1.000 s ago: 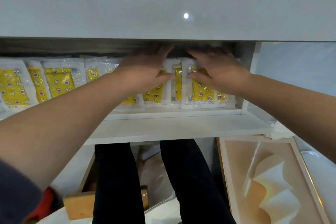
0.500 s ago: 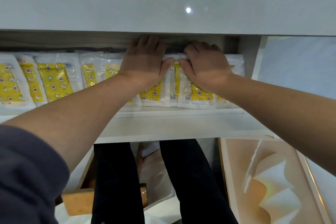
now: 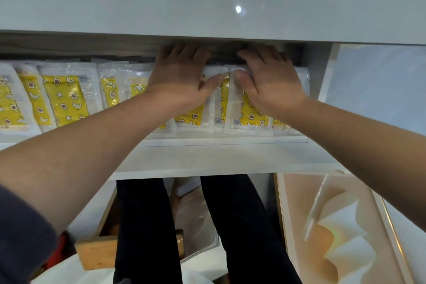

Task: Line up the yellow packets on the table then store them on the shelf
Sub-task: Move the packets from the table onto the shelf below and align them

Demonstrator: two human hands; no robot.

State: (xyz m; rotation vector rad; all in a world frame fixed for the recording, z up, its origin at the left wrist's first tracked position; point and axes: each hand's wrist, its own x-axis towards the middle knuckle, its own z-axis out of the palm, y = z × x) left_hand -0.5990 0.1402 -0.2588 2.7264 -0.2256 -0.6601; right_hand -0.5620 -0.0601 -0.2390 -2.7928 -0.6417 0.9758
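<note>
Several yellow packets (image 3: 65, 97) in clear wrappers stand in a leaning row on the white shelf (image 3: 219, 157), under the glossy table top (image 3: 207, 2). My left hand (image 3: 182, 78) lies flat, palm down, on the packets right of the row's middle. My right hand (image 3: 269, 78) presses flat on the packets (image 3: 251, 117) at the row's right end, by the shelf's side wall. Fingertips of both hands reach into the dark gap under the table top. The two thumbs almost touch. Neither hand grips a packet.
The shelf's right side panel (image 3: 322, 71) closes the row. Below the shelf are my legs in dark trousers (image 3: 242, 226), a wooden block (image 3: 96, 251) at the lower left and a framed beige picture (image 3: 334, 226) at the lower right.
Both hands have slid deeper into the shelf and flattened on the packets, pushing the right-hand packets back and closer together. The view has shifted down a little.
</note>
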